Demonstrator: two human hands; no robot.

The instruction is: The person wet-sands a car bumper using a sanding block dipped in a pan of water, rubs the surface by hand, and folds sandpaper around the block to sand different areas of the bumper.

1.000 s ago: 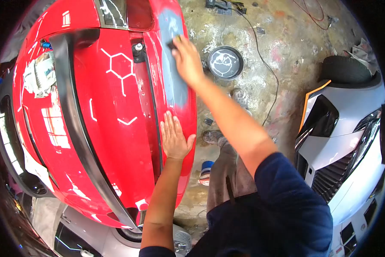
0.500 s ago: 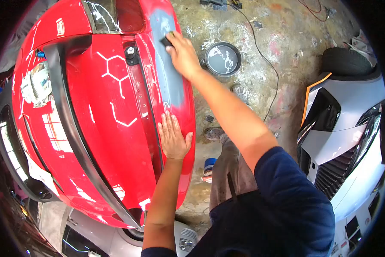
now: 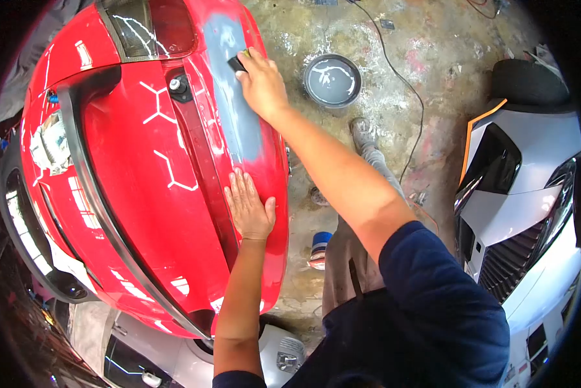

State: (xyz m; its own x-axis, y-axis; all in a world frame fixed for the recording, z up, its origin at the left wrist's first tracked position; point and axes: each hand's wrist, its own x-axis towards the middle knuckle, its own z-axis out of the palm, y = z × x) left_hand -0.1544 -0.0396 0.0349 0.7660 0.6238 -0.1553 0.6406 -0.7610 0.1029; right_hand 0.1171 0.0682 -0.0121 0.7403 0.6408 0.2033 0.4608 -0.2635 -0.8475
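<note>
A red car (image 3: pixel 154 239) fills the left side of the view, with a grey patch (image 3: pixel 229 97) along its edge. My right hand (image 3: pixel 262 84) grips a small black block (image 3: pixel 236 63) against the upper part of that patch. Below the patch, my left hand (image 3: pixel 249 207) lies flat on the red paint, fingers together and thumb out, holding nothing. A black spoiler (image 3: pixel 103 194) curves across the car, and a tail light (image 3: pixel 172 27) is left of the patch's top.
A round grey pan (image 3: pixel 332 81) with liquid stands on the stained floor (image 3: pixel 445 77). A dark cable (image 3: pixel 422 107) runs past it. A blue-topped container (image 3: pixel 321 242) is beside my legs. At the right are a white car part (image 3: pixel 529 149) and a black tyre (image 3: pixel 526 84).
The view has shifted, so the car and both hands appear further left. My right hand and the black block have moved slightly down the grey patch. My left hand stays flat on the paint.
</note>
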